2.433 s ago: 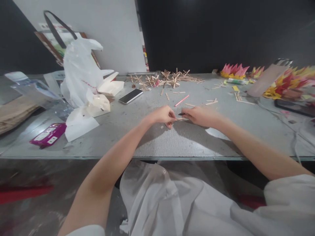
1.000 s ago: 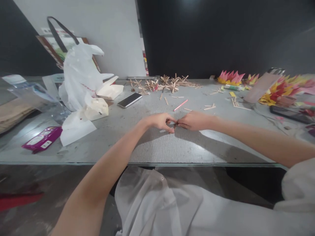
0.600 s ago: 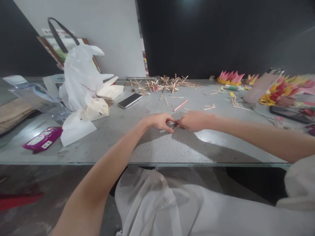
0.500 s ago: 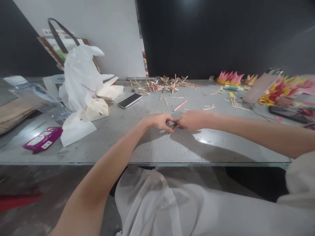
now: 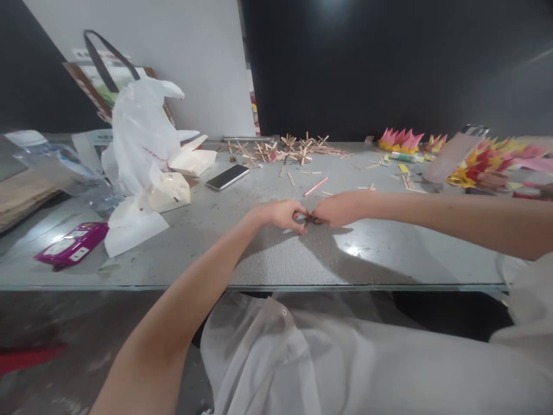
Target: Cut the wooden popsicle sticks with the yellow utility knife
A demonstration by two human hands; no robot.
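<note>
My left hand (image 5: 288,215) and my right hand (image 5: 339,210) meet over the middle of the table. Between their fingertips is a small brownish wooden stick (image 5: 307,222), mostly hidden by the fingers. The left thumb and forefinger pinch it from one side. On the other side, the right fingers are curled tightly against it. Just beyond the hands lies a pink patterned stick (image 5: 315,186). Further back is a heap of crossed wooden sticks (image 5: 302,150), with a few loose ones in front of it.
A phone (image 5: 227,177) lies left of the stick heap. Leftward are a white plastic bag (image 5: 140,132), a clear bottle (image 5: 64,167) and a purple packet (image 5: 73,245). Pink and yellow paper flowers (image 5: 401,140) and a tumbler (image 5: 453,154) stand at the right.
My right forearm has swung slightly away from me, covering more of the loose sticks behind it. Both hands stay together in nearly the same place.
</note>
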